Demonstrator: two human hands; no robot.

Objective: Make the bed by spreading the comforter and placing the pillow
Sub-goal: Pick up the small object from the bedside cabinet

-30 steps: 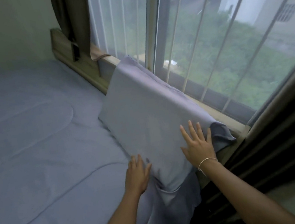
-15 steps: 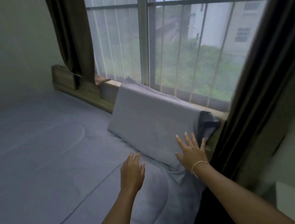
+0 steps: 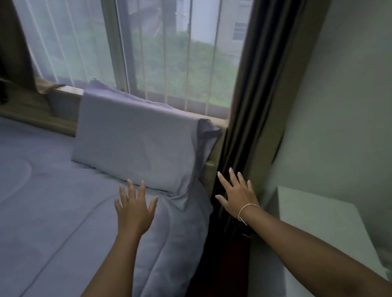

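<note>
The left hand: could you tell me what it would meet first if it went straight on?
Probably the lower edge of the pillow, just beyond the open left hand above the comforter; depth is uncertain.

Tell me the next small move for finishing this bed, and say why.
Probably smooth the bunched fold of comforter just below the pillow with the left hand. The pillow already leans against the window ledge, both hands are open and empty, and the right hand is off the bed.

Pillow [image 3: 136, 141] plain pale lavender-grey; comforter [image 3: 34, 208] same lavender-grey, faint stitched lines; curtain [image 3: 264, 68] at 2 o'clock dark brown; nightstand [image 3: 319, 226] white; bracelet [image 3: 246, 208] white.
</note>
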